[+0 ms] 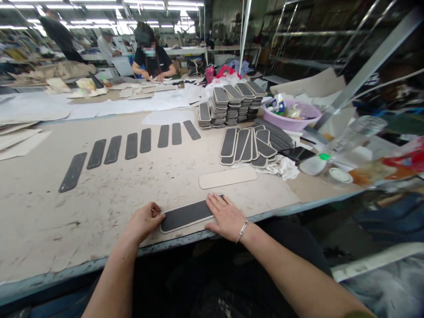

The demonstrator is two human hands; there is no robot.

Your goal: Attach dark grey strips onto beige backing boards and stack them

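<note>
A dark grey strip with rounded ends [188, 214] lies on a slightly larger beige backing piece near the table's front edge. My right hand [227, 217], fingers stretched out, rests flat over the strip's right end. At the left end, my left hand [145, 221] is closed, its fingers curled and its thumb touching the strip's corner. Whether anything is pinched in those fingers is hidden. Just beyond the strip lies a plain beige rounded piece [228, 177]. Farther off, several dark strips [131, 146] are laid out in a slanting row.
Several stacks of beige-edged dark pieces [220, 106] stand at the back, with a loose pile [245, 145] in front. A purple basin [291, 121], a clear bottle [351, 137] and a white cloth [286, 167] are at right. A masked person [154, 57] works across the table.
</note>
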